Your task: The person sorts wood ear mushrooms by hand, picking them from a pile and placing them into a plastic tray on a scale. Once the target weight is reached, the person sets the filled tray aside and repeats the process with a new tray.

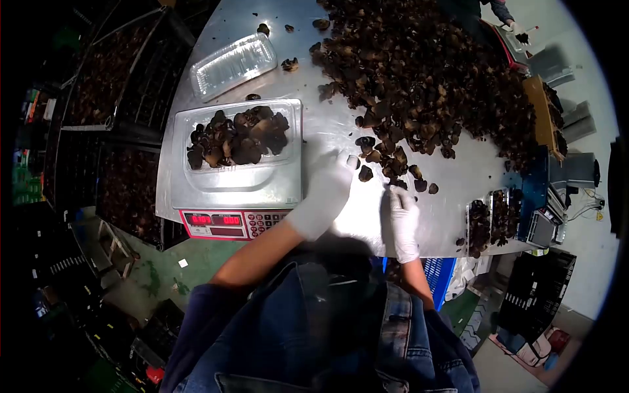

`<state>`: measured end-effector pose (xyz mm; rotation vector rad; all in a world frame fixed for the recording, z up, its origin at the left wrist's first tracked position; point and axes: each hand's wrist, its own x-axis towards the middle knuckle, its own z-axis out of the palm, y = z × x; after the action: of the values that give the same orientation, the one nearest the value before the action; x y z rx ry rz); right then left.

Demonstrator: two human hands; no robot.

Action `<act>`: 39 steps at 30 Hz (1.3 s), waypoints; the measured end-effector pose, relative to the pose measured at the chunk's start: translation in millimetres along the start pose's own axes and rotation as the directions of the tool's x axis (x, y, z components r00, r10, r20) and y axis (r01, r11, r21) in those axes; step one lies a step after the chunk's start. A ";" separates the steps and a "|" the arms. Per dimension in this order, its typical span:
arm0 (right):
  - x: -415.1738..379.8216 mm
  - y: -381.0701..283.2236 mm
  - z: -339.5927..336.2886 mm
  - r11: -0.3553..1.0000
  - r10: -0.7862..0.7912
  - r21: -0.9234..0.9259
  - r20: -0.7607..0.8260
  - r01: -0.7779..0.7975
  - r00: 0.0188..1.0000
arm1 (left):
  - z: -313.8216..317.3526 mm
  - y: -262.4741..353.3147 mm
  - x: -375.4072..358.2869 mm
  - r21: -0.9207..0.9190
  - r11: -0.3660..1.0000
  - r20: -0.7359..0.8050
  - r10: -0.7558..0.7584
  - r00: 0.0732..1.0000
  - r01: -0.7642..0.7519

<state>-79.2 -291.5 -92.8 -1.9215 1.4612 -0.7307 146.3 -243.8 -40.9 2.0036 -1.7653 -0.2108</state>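
Observation:
My left hand, in a white glove, is over the metal table just right of the scale; motion blurs its fingers, which are beside a small dark fungus piece. My right hand, also gloved, has its fingers drawn together at the near edge of the loose pieces; what they hold, if anything, is too small to tell. On the scale, a clear tray holds dark fungus pieces. The scale's display is lit red.
A big heap of dark fungus covers the far part of the table. An empty clear tray lies behind the scale. Filled trays stand at the right. Black crates are at the left. Another person's hand shows at top right.

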 end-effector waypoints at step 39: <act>78.4 -336.0 145.3 0.673 -0.730 0.330 0.443 0.662 0.521 | -173.1 -213.2 -89.5 -0.437 0.830 -0.496 -0.545 0.676 0.348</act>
<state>259.1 -278.4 67.0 -2.3569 0.2260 -0.4923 393.4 -100.9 3.4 1.9413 -0.7582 0.0137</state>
